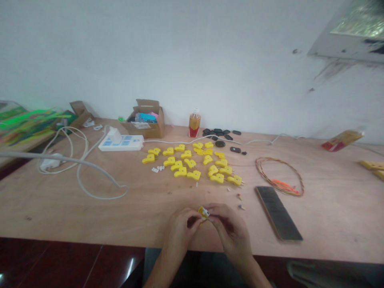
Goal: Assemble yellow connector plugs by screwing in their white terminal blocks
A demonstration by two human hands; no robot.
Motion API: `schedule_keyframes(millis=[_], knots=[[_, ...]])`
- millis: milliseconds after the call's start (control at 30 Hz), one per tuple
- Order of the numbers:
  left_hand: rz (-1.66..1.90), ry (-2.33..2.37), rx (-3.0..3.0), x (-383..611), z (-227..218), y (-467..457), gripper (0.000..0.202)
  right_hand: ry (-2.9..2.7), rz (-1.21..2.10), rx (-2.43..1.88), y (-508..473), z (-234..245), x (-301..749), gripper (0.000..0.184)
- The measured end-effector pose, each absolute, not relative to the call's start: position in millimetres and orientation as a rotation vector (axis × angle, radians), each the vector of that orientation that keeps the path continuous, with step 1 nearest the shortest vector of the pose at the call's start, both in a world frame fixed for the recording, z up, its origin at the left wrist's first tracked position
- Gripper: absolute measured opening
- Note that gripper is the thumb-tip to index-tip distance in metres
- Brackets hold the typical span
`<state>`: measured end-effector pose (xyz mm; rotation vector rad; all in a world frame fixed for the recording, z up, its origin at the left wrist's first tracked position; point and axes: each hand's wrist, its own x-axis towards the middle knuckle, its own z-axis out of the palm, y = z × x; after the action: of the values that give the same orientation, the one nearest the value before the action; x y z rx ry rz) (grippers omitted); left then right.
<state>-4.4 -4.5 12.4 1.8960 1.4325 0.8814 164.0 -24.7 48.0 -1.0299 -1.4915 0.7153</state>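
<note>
Near the table's front edge, my left hand [183, 226] pinches a small yellow plug piece [201, 213], with a white part showing on its right side. The fingertips of my right hand [230, 229] are closed at that white side of the same piece. My fingers cover much of it, so its details are hidden. Beyond my hands lie several yellow plugs [193, 175] with curved bodies, some showing metal pins. Small white parts [157, 169] sit left of them. A few tiny pieces [239, 196] lie to the right, just past my right hand.
A dark phone-like slab [279, 214] and a coiled twisted cord [280, 160] lie at right. A white power strip [121, 143] with cables stands at left. Along the back are an open cardboard box [156, 130], a bottle [194, 124] and several black fobs [218, 132].
</note>
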Motion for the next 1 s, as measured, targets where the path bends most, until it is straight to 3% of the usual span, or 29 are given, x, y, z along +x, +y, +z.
schedule_keyframes(millis=[233, 733, 1000], knots=[[0.886, 1.442, 1.912, -6, 12, -5, 0.018, -1.468, 0.609, -0.921, -28, 50, 168, 0.022], [0.921, 1.465, 1.941, -4, 6, -7, 0.021, -1.529, 0.603, -0.927, -31, 35, 171, 0.026], [0.934, 1.465, 1.985, -5, 9, -6, 0.028, -1.729, 0.505, -0.768, -29, 50, 168, 0.032]])
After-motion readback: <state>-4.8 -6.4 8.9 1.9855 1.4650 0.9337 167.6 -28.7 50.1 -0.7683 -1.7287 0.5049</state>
